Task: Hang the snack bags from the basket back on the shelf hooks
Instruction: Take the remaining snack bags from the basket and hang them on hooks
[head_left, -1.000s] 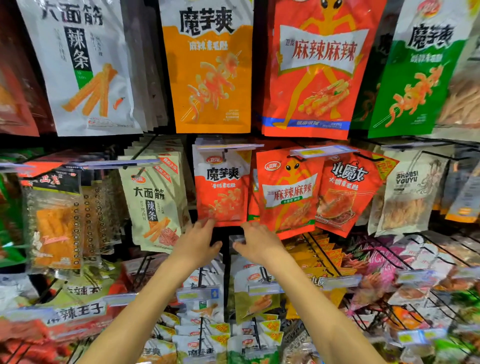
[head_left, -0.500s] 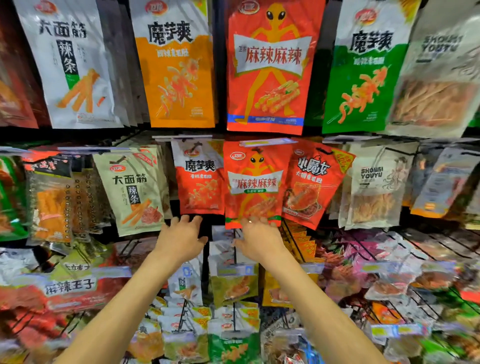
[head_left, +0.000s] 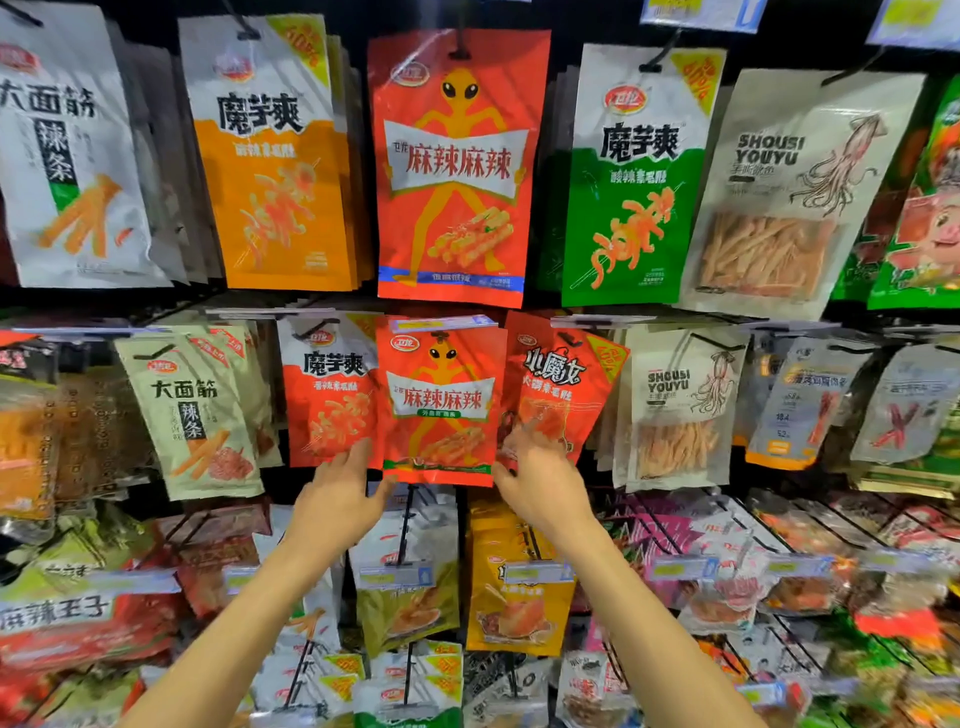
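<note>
A small red snack bag with an orange alien figure (head_left: 441, 400) hangs on a hook (head_left: 439, 338) in the middle row of the shelf. My left hand (head_left: 345, 493) reaches up to its lower left corner, fingers straight and touching the edge between it and the red konjac bag (head_left: 327, 384). My right hand (head_left: 537, 483) touches the lower right corner, fingers stretched up between this bag and the tilted red bag (head_left: 558, 384) beside it. Neither hand carries a bag. The basket is out of view.
A larger alien bag (head_left: 452, 166) hangs directly above, flanked by an orange bag (head_left: 270, 171) and a green one (head_left: 628, 182). Squid bags (head_left: 675, 405) hang to the right. Wire hooks with price tags (head_left: 397, 574) and several more bags jut out below my forearms.
Both hands have risen from under the bags and spread apart, framing the small alien bag's lower corners. The view has tilted up and moved closer to the shelf.
</note>
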